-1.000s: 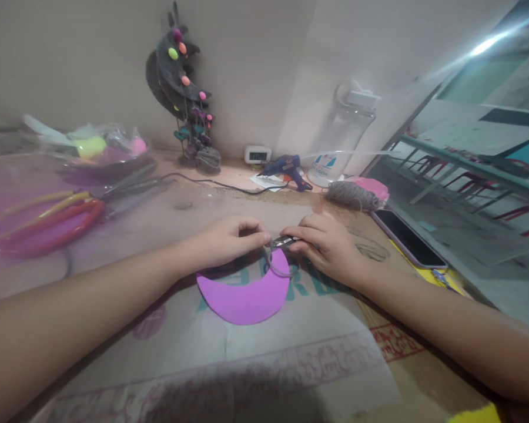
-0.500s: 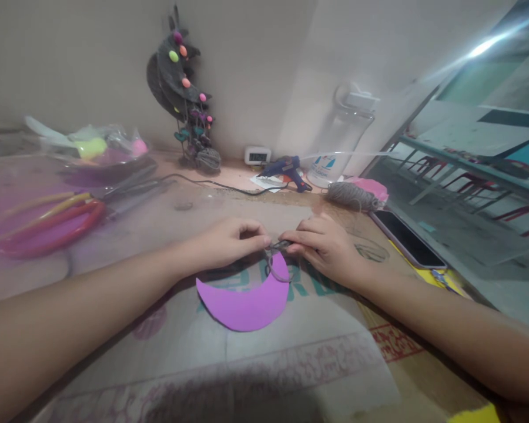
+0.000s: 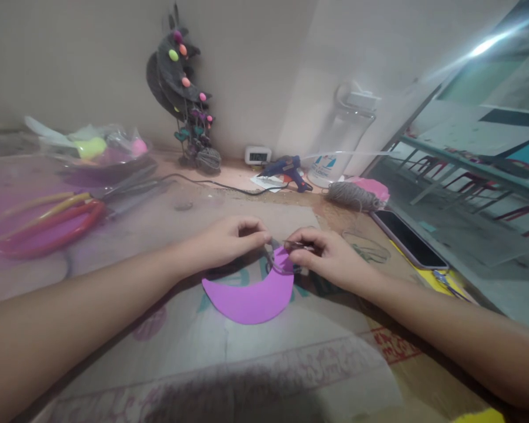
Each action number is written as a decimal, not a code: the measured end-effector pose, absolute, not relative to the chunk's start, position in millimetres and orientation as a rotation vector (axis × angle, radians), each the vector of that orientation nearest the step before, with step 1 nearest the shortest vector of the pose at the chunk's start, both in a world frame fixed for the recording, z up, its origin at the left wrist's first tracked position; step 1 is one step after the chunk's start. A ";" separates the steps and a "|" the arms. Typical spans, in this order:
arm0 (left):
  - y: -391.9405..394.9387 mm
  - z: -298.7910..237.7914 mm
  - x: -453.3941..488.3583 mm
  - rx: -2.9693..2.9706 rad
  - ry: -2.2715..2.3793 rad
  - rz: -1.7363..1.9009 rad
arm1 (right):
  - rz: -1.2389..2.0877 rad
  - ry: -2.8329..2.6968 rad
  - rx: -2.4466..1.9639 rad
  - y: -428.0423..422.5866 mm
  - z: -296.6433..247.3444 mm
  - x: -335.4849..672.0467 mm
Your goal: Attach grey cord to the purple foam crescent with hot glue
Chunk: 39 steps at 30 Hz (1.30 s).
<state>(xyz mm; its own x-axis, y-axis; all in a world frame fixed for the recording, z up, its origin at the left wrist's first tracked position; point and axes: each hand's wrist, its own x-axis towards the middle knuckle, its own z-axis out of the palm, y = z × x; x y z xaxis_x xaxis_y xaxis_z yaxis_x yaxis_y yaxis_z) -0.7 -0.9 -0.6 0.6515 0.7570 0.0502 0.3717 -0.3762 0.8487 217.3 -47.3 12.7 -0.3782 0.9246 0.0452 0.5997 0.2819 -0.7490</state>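
Observation:
A purple crescent-shaped cutout lies in front of me, its right horn pointing up between my hands. Grey yarn crosses that horn in a loose loop. My left hand is closed in a pinch on the grey yarn at the horn's tip; whether it also grips the cutout is hard to see. Beside the horn, my right hand pinches a strand of the same yarn between thumb and fingers. The horn's very tip is partly hidden by the fingers.
Red- and yellow-handled scissors lie at left, near a plastic bag. Behind stand a hanging crescent ornament, a small clock, a blue glue gun and a bottle. Right: a yarn skein and phone.
My right hand has moved slightly right and down, away from my left fingertips, with the yarn. The crescent has shifted a little right and up. My left hand has barely moved.

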 end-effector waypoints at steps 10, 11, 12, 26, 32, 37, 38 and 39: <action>0.3 -1.2 0.0 1.928 0.856 0.552 | 0.787 -2.149 -1.340 -47.5 7.9 214.3; 0.3 -1.1 -0.1 1.929 0.856 0.549 | 0.771 -2.155 -1.339 -47.2 7.5 214.4; 0.2 -1.0 -0.1 1.928 0.859 0.547 | 0.760 -2.159 -1.338 -46.9 7.1 214.4; 0.4 -0.6 -1.4 2.003 0.851 0.535 | 0.771 -2.164 -1.316 -46.1 4.3 216.0; 0.2 -0.6 -0.2 1.947 0.861 0.532 | 0.744 -2.143 -1.358 -46.1 7.3 214.4; -1.0 0.9 0.4 1.898 0.852 0.540 | 0.730 -2.179 -1.344 -44.7 5.9 215.4; -0.8 0.6 0.2 1.891 0.847 0.540 | 0.724 -2.190 -1.341 -44.5 5.2 215.8; -0.6 0.1 -0.1 1.889 0.845 0.542 | 0.717 -2.199 -1.339 -44.3 4.5 216.3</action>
